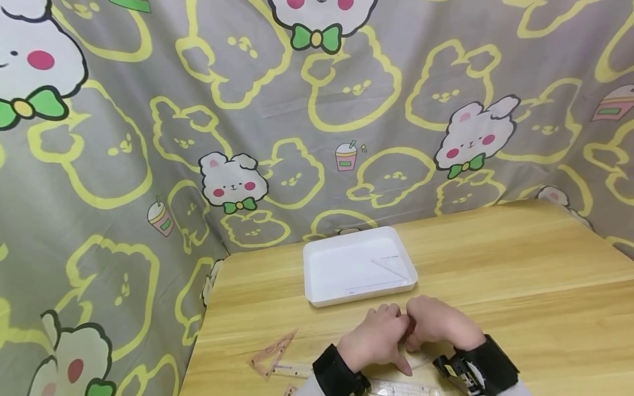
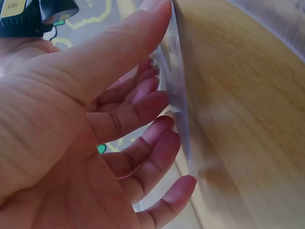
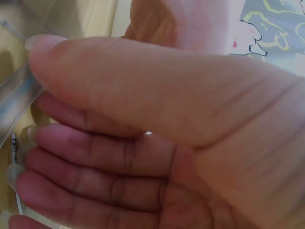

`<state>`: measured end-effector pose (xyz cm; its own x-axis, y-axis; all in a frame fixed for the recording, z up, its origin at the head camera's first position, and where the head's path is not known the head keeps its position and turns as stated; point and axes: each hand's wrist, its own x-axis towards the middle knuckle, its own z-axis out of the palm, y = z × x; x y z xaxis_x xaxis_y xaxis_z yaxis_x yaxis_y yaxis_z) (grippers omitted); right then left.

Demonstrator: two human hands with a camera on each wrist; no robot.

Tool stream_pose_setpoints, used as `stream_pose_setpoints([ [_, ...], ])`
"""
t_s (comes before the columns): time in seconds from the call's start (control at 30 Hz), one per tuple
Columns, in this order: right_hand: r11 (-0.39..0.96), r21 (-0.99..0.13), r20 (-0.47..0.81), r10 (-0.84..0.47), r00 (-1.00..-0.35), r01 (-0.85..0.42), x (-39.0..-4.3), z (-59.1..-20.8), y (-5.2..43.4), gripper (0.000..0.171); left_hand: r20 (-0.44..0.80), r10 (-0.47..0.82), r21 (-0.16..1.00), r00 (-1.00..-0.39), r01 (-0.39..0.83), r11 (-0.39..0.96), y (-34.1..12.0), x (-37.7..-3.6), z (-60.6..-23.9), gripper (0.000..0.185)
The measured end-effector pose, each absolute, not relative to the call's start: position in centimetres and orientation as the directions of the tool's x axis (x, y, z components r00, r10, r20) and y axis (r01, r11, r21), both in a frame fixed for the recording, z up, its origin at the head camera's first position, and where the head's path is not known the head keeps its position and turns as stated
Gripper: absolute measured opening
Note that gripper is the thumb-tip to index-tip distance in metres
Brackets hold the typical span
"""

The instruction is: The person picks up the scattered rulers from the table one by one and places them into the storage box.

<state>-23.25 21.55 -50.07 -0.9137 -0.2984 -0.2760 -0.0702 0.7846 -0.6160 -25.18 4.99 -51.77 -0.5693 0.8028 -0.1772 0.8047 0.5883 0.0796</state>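
Close together in front of the tray, my left hand [image 1: 377, 336] and right hand [image 1: 441, 324] both hold a thin piece of clear plastic with a straight edge. In the left wrist view the clear plastic piece [image 2: 180, 95] stands edge-on at my left thumb and fingertips, raised at an angle to the wood. The right wrist view has the plastic [image 3: 16, 102], with bluish marks, between my right thumb and curled fingers. Most of it is hidden by the hands in the head view. A clear ruler [image 1: 396, 388] lies just below the hands.
A white tray [image 1: 317, 301] stands behind the hands, holding a clear set square [image 1: 393, 270]. To the left lie an orange-tinted set square [image 1: 261, 360] and a ruler [image 1: 292, 370]. A patterned curtain [image 1: 277, 126] closes off the table's back and left sides.
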Motion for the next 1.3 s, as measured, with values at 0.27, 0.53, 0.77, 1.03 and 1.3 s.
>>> stream_pose_setpoints([
  [0.27,0.707,-0.693,-0.237,-0.411,-0.880,-0.144,-23.7,-50.7,22.6,0.024,-0.181,0.811,0.171,-0.556,0.794,0.583,4.8,-26.2,-52.3,0.066],
  [0.53,0.453,-0.871,-0.121,-0.572,-0.811,-0.190,-24.2,-50.6,24.1,0.009,-0.086,0.842,0.411,-0.533,0.751,0.517,3.3,-28.6,-51.9,0.046],
  [0.77,0.362,-0.916,-0.090,-0.604,-0.792,-0.171,-24.7,-50.1,25.0,0.010,-0.014,0.850,0.571,-0.527,0.694,0.439,2.2,-29.7,-50.9,0.034],
  [1.03,0.349,-0.906,-0.005,-0.574,-0.819,-0.239,-25.6,-48.8,25.2,0.012,0.121,0.798,0.702,-0.590,0.619,0.351,1.0,-31.1,-50.1,0.025],
  [1.3,0.365,-0.896,0.075,-0.435,-0.897,-0.252,-27.1,-46.6,24.7,0.012,0.137,0.591,0.936,-0.795,0.299,0.186,1.6,-32.4,-47.8,0.023],
])
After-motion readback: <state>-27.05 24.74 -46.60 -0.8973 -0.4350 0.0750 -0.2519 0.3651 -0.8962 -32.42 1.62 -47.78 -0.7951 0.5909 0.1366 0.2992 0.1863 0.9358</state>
